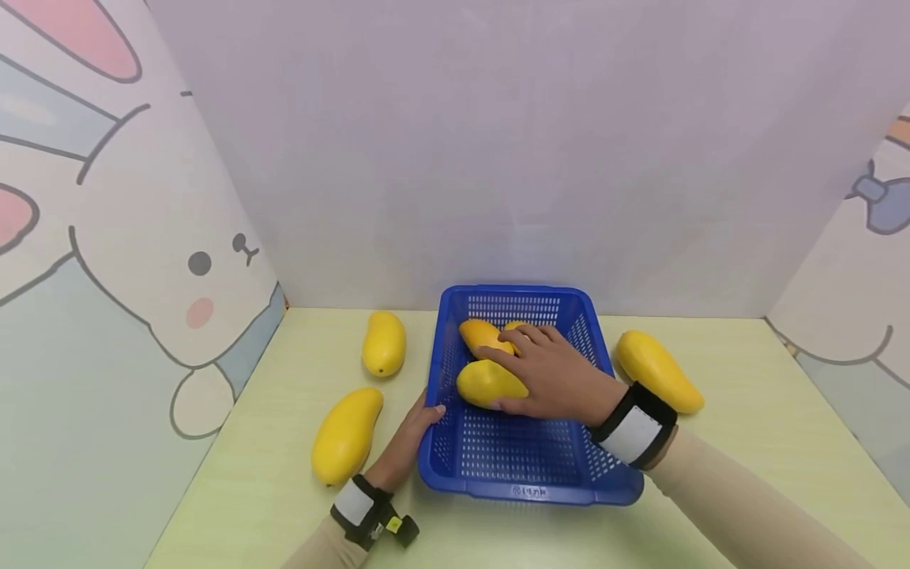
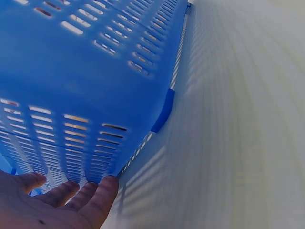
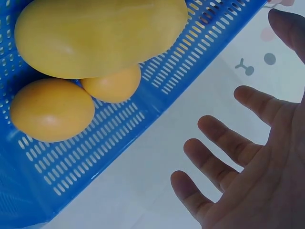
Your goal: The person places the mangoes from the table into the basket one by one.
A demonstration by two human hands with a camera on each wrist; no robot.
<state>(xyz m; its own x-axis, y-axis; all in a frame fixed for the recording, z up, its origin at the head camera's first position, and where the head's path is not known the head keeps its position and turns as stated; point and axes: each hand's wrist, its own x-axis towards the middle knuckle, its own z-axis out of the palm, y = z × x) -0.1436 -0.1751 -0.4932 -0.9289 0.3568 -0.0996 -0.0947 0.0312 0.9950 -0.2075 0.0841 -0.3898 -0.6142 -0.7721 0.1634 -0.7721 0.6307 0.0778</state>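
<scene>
A blue plastic basket (image 1: pixel 526 491) with slotted walls stands on the table, with three yellow mangoes inside. My left hand (image 1: pixel 411 435) holds its left side, thumb over the rim and fingers (image 2: pixel 97 202) fairly straight along the outer wall. Above the basket is my right hand (image 1: pixel 543 379), its fingers (image 3: pixel 221 138) spread and apart from the mangoes in the right wrist view. The nearest mango (image 1: pixel 486 384) is partly covered by that hand in the head view. Behind it lie a second mango (image 1: pixel 483 336) and a third (image 1: pixel 513 325), mostly hidden.
Left of the basket lie two more mangoes, a farther one (image 1: pixel 384 344) and a nearer one (image 1: pixel 347 436). Another mango (image 1: pixel 659 371) is close to the basket's right side. A pale wall (image 1: pixel 512 158) rises at the table's back edge, with cartoon-printed panels at both sides.
</scene>
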